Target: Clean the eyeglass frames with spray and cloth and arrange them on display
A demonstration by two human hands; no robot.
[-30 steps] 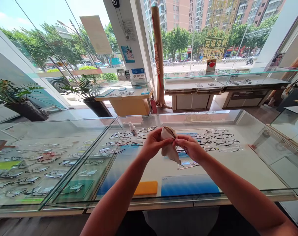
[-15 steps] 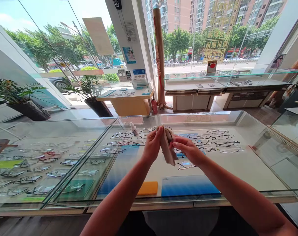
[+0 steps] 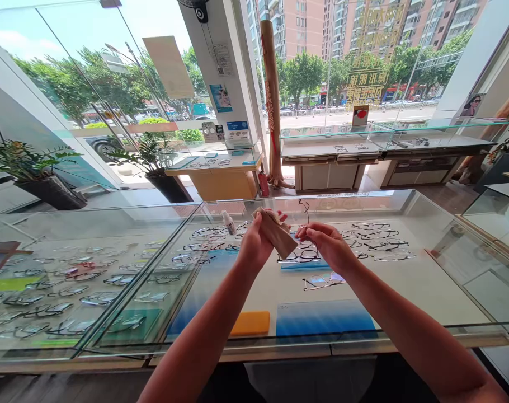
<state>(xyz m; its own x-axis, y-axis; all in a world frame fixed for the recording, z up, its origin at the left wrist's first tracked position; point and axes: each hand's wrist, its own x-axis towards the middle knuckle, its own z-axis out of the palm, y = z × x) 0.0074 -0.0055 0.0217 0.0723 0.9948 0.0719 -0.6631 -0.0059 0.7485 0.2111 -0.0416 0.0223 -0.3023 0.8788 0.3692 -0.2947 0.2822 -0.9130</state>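
Note:
My left hand (image 3: 254, 245) is closed around a folded beige cloth (image 3: 281, 238), its free end hanging toward the lower right and a few fingertips showing behind it. Just to the right, my right hand (image 3: 329, 244) pinches a pair of thin-framed glasses (image 3: 307, 209). One curved part of them sticks up above the fingers; the rest is partly hidden by the hand. Cloth and glasses look slightly apart. Both hands are above the glass display case (image 3: 389, 296), where dark-rimmed eyeglasses (image 3: 301, 257) lie below them.
A small white spray bottle (image 3: 228, 223) stands beyond my left hand. Rows of eyeglasses fill the case to both sides. Near its front edge are an orange case (image 3: 251, 323) and a blue-and-white sheet (image 3: 325, 320). Potted plants and other showcases stand by the windows.
The cloth was wrapped over the glasses between both hands. Now the hands have separated a little: the cloth tilts in my left hand and the glasses show in my right.

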